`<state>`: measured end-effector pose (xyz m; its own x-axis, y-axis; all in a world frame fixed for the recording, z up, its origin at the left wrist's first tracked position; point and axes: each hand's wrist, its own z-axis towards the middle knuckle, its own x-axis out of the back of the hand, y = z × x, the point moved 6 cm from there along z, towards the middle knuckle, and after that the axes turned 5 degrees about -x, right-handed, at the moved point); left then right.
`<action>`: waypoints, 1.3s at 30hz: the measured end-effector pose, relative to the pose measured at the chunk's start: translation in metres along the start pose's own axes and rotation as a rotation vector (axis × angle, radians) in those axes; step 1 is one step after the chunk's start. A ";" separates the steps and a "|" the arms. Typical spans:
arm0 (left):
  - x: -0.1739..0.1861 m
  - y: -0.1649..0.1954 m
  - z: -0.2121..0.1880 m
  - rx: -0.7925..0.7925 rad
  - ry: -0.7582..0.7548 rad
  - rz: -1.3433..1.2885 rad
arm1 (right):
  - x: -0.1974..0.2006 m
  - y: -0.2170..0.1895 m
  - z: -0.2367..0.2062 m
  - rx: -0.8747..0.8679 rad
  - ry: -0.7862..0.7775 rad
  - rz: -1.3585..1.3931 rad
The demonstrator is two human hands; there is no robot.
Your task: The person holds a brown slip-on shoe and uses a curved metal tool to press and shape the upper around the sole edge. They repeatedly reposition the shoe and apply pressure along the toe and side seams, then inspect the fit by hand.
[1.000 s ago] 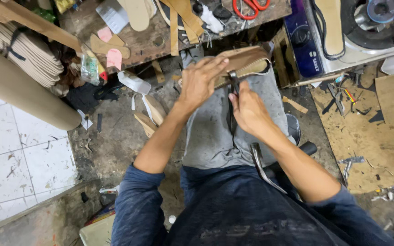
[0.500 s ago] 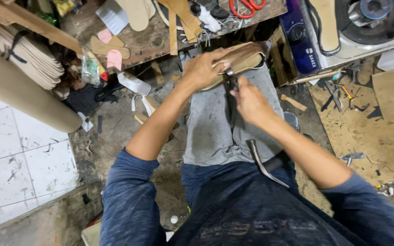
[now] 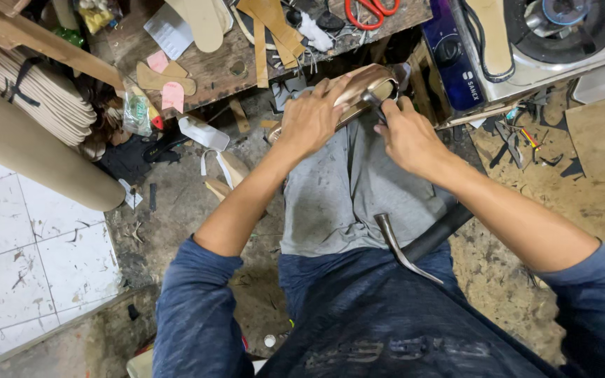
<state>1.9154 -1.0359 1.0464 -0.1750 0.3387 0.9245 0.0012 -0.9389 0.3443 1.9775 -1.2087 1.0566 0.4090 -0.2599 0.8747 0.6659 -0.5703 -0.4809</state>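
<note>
My hands are gripping a glossy tan leather shoe (image 3: 358, 94); a smooth metal tool (image 3: 397, 245) is lying on my matt grey cloth apron (image 3: 344, 203), facing the rough wooden counter (image 3: 211, 66).

Two hands are in view, a left hand (image 3: 311, 115) and a right hand (image 3: 407, 136), and between them sits one tan shoe (image 3: 358, 94) resting on the person's knees. One pair of red-handled scissors (image 3: 371, 10) lies on the wooden bench (image 3: 211, 70), along with two pink sole-shaped cutouts (image 3: 171, 95), one pale insole (image 3: 201, 22) and one white ribbed sheet (image 3: 168, 29). There is also one thick cardboard roll (image 3: 36, 150) at the left, one stack of pale soles (image 3: 40, 98) above it, one stove burner (image 3: 558, 21) at the upper right, and one curved metal tool (image 3: 397, 245) across the lap.
</note>
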 end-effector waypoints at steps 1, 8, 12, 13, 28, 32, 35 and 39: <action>0.001 -0.002 0.004 0.018 -0.027 -0.018 | 0.001 -0.004 -0.003 0.042 0.039 0.026; -0.020 0.008 0.029 -0.011 -0.034 0.140 | 0.006 0.000 0.003 0.090 0.076 -0.443; -0.020 0.009 0.026 -0.035 0.050 0.071 | -0.001 0.011 0.006 -0.011 -0.046 -0.283; -0.018 0.007 0.027 -0.018 0.029 0.022 | -0.003 0.010 0.004 -0.011 -0.008 -0.291; -0.042 0.010 0.050 0.176 -0.252 0.144 | -0.049 -0.041 -0.069 0.037 -0.682 0.263; -0.011 -0.003 0.035 -0.026 -0.241 -0.192 | -0.053 -0.062 -0.087 0.164 -0.671 0.343; 0.016 -0.019 -0.006 -0.044 -0.259 -0.410 | -0.052 -0.032 -0.083 -0.237 -0.620 0.477; 0.038 -0.015 -0.048 -0.064 -0.015 -0.587 | -0.052 -0.019 -0.069 -0.310 -0.466 0.928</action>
<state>1.8613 -1.0113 1.0687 -0.1149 0.8030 0.5849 -0.1507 -0.5960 0.7887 1.9002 -1.2383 1.0241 0.9125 -0.4073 0.0374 -0.1853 -0.4933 -0.8499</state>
